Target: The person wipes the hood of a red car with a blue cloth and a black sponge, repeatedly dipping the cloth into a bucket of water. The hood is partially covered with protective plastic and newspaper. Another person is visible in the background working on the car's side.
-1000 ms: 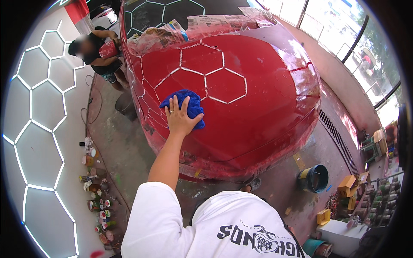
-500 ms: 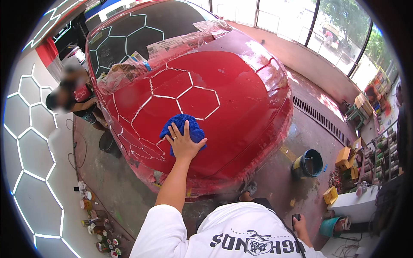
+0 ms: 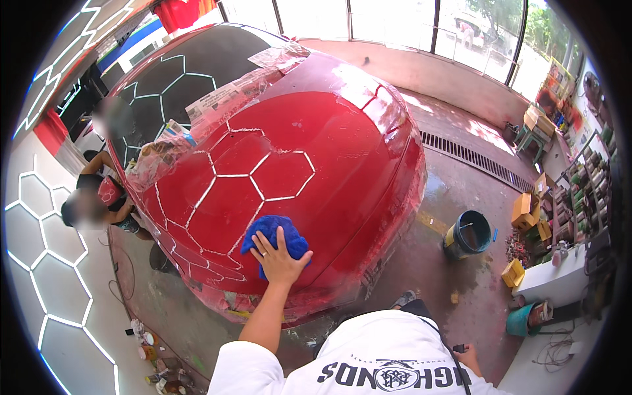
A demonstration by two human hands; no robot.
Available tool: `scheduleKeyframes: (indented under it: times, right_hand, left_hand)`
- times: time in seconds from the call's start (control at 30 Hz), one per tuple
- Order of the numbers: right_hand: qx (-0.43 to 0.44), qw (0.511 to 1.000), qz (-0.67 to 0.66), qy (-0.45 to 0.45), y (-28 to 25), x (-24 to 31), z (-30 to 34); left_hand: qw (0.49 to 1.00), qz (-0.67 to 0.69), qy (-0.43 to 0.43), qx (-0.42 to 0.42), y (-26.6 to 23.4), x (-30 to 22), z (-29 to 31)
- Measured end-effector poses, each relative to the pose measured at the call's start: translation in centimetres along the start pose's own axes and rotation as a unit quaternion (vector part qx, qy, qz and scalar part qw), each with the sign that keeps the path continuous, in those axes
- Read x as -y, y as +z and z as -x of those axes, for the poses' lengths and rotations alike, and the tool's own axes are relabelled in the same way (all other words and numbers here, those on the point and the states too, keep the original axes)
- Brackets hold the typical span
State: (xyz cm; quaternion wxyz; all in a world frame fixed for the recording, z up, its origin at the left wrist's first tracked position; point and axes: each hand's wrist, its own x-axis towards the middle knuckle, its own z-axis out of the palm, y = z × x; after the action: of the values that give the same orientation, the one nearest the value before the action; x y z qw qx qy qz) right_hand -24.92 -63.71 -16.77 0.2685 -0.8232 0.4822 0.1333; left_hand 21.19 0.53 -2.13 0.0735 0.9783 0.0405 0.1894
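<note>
The blue cloth (image 3: 295, 241) is being pressed against the near side of the red hood (image 3: 352, 191) by the left grip (image 3: 278, 263), its fingers being spread open over the fabric, not curled around it. A small black object (image 3: 459, 347) is seemingly being clasped by the right grip (image 3: 470, 359), at near right. A wiping step is judged to be being performed, even palm pressure along the curved panel being called for next.
</note>
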Motion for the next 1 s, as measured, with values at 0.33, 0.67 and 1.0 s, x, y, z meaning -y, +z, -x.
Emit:
scheduleKeyframes:
  times: [0.33, 0.67, 1.0]
  right_hand:
    - [0.045, 0.999, -0.001, -0.006, -2.2, 2.7, -9.9]
    - [0.008, 0.981, -0.148, 0.124, -6.9, -4.8, -43.3]
    - [0.128, 0.899, -0.411, 0.079, -10.6, 11.1, -62.6]
  left_hand:
    - [0.996, 0.018, 0.083, -0.003, 8.1, -14.3, -2.8]
    - [0.991, 0.088, 0.097, -0.032, 16.9, -36.2, -14.3]
    - [0.913, 0.294, 0.167, 0.229, 34.9, -76.9, -9.3]
